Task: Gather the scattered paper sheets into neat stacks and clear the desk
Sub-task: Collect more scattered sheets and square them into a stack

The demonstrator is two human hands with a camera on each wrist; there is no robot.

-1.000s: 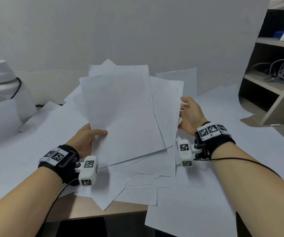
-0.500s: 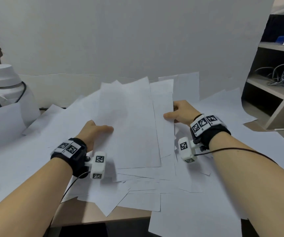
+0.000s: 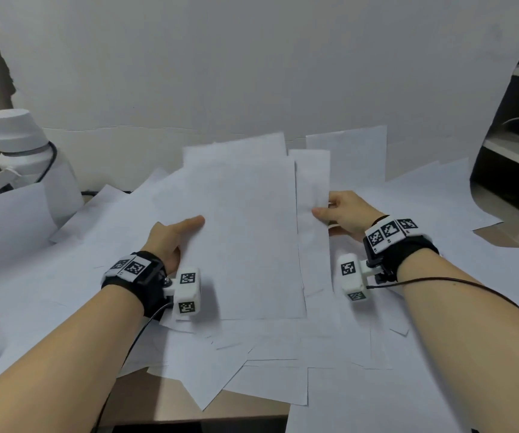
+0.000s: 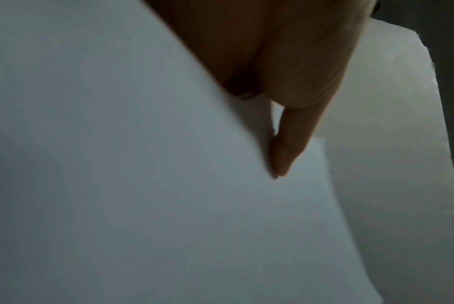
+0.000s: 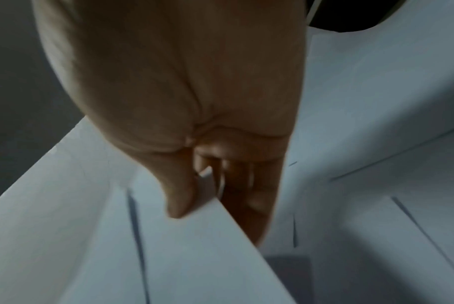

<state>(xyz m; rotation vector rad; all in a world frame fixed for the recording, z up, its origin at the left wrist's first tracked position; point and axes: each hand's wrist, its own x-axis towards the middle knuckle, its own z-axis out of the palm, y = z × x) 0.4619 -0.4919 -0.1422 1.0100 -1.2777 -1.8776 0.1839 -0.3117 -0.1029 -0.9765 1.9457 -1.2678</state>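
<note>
Right now I pinch the paper stack (image 3: 242, 232) between both grips: left hand (image 3: 170, 235) and right hand (image 3: 342, 214) on its long side edges, long axis toward the tabletop's (image 3: 145, 398) far edge.

Two hands hold a stack of paper (image 3: 245, 232) over the desk (image 3: 145, 398). The left hand (image 3: 170, 237) grips the left edge, its thumb lying on top. The right hand (image 3: 344, 215) pinches the right edge, thumb on top too. More sheets (image 3: 283, 379) lie all over the desk under the stack, messy and crossing each other. A white bottle (image 3: 30, 164) stands at the far left. A shelf (image 3: 514, 157) with cables is at the far right.
</note>
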